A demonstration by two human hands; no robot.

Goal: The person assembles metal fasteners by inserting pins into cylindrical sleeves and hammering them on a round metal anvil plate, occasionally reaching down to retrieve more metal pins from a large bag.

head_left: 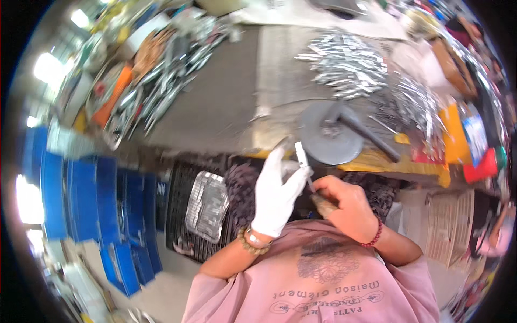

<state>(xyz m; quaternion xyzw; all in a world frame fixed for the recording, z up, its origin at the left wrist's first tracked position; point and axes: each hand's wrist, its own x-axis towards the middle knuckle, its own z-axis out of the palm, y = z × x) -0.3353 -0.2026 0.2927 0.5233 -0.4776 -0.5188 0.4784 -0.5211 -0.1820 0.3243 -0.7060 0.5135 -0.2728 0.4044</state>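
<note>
My left hand [276,191], in a white glove, pinches a small flat shiny metal piece [300,154] between thumb and fingers at the bench's front edge. Bare and closed, my right hand [344,203] grips a slim hand tool [323,206] with a brownish handle. The tool's thin shaft points up toward the metal piece; blur hides its tip and whether the two touch. Just beyond both hands lies a round grey disc [323,142] with a dark bar-shaped handle [371,137] across its right side.
Shiny metal strips are heaped on the bench [226,91]: one pile [347,62] at far middle, another [420,110] at right, longer pieces [167,78] at left. A black crate [175,215] holding a silver tray [207,204] stands lower left, beside blue bins [81,199]. A pale basket [447,229] is at right.
</note>
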